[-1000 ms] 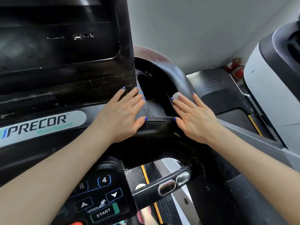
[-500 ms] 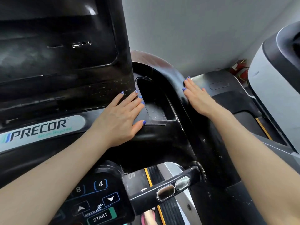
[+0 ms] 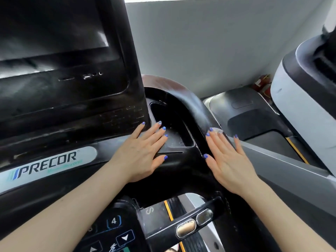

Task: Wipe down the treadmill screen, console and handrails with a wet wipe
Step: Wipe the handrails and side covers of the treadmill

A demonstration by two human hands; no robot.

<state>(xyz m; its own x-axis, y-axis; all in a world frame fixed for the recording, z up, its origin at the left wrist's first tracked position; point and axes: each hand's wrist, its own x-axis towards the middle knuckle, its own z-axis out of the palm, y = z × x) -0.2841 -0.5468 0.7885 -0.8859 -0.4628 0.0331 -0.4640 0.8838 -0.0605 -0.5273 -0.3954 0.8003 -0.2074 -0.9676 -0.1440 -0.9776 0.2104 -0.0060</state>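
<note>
The black treadmill console fills the lower left, with its dark screen above. My left hand lies flat on the console beside a recessed tray, fingers spread. My right hand presses flat on the curved right arm of the console. A white wet wipe peeks out under its fingertips. A handrail bar with two metal sensor pads runs below the hands.
A keypad with a "4" key and arrow keys sits at the bottom. A neighbouring grey treadmill and a white-and-black machine stand to the right. A grey wall is behind. A red object lies by the wall.
My right hand slid up along the curved arm, then came back down toward me with the wipe under it. The left hand stayed put. The view tilted slightly.
</note>
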